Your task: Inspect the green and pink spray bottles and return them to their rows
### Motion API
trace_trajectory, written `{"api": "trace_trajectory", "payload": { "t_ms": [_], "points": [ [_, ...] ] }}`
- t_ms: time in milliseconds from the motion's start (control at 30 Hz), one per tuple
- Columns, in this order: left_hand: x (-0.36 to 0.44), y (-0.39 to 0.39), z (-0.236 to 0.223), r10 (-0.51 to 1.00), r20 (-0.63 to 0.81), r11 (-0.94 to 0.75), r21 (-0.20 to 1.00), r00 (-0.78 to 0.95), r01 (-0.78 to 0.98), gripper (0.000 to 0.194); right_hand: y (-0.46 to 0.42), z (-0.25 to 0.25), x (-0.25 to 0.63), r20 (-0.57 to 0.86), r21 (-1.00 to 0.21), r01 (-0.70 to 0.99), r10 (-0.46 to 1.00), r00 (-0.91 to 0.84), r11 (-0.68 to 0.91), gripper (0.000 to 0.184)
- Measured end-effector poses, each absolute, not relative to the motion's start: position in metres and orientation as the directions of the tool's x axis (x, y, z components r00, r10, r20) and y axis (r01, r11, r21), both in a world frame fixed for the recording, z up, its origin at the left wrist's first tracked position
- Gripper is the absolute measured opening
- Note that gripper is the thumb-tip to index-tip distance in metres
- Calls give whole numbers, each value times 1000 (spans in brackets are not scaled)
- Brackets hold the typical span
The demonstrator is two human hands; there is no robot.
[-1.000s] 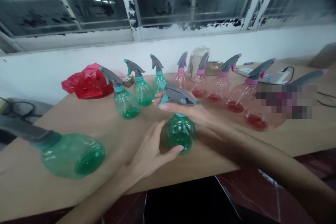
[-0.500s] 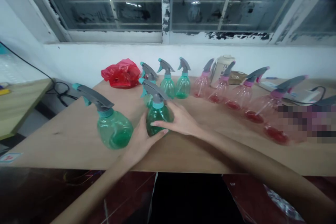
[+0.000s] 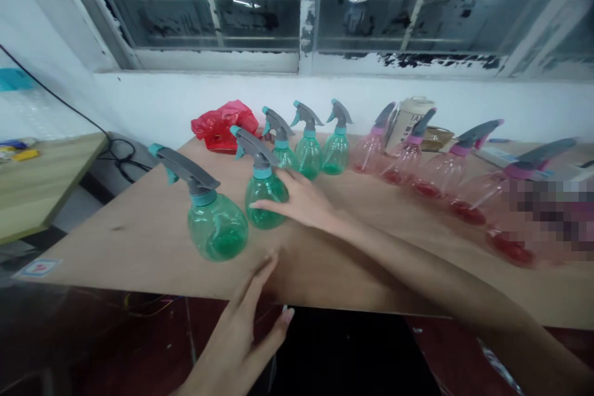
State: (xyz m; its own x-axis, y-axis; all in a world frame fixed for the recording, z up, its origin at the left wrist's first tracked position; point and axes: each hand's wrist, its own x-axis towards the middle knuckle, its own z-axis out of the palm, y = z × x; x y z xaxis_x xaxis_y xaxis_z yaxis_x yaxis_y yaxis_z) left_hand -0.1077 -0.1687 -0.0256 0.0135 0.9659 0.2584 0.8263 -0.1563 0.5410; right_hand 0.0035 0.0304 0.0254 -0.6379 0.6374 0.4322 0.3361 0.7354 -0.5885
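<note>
My right hand point(image 3: 304, 198) wraps round the right side of a green spray bottle point(image 3: 266, 195) with a grey and teal trigger head, its thumb across the front and its other fingers partly hidden behind. Below, at the table's front edge, my left hand point(image 3: 245, 315) is open with fingers apart and nothing in it. A nearer green spray bottle point(image 3: 218, 229) stands to the left, untouched, with green liquid at its bottom. Three more green spray bottles point(image 3: 308, 154) stand in a row behind; the leftmost is partly covered by the one in my hand.
Several pink spray bottles point(image 3: 439, 170) run in a slanting row along the right, the nearest partly pixelated. A red plastic bag point(image 3: 225, 127) lies at the back left, and a pale carton point(image 3: 411, 124) stands by the wall. A yellowish side table point(image 3: 55, 185) is at left.
My left hand has let go of the green spray bottle and drawn back towards me. The bottle has shifted left in my right hand, away from the row behind. The view has turned slightly.
</note>
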Motion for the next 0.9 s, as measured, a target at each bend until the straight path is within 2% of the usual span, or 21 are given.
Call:
{"api": "trace_trajectory", "payload": {
  "t_ms": [167,433,567,667,767,900],
  "points": [
    [-101,-170,-27,959,272,-209,476,82,854,57,34,24,-17,478,-556,304,597,-645,774,78],
    [-100,-163,-30,969,222,-208,486,110,849,54,33,24,-13,504,-541,323,607,-615,776,87],
    [-101,-157,-31,968,232,-209,517,99,830,52,43,26,8,574,-529,240,551,-606,814,60],
    [-99,-154,-29,967,239,-207,541,87,815,49,61,27,21,643,-546,260,597,-480,797,41],
    [-97,-153,-22,975,209,-178,551,72,815,46,79,29,21,623,-595,373,702,-346,712,45],
    [-92,-153,-16,984,168,-140,556,54,819,45,89,32,4,505,-584,555,800,-324,593,64]
  ]
}}
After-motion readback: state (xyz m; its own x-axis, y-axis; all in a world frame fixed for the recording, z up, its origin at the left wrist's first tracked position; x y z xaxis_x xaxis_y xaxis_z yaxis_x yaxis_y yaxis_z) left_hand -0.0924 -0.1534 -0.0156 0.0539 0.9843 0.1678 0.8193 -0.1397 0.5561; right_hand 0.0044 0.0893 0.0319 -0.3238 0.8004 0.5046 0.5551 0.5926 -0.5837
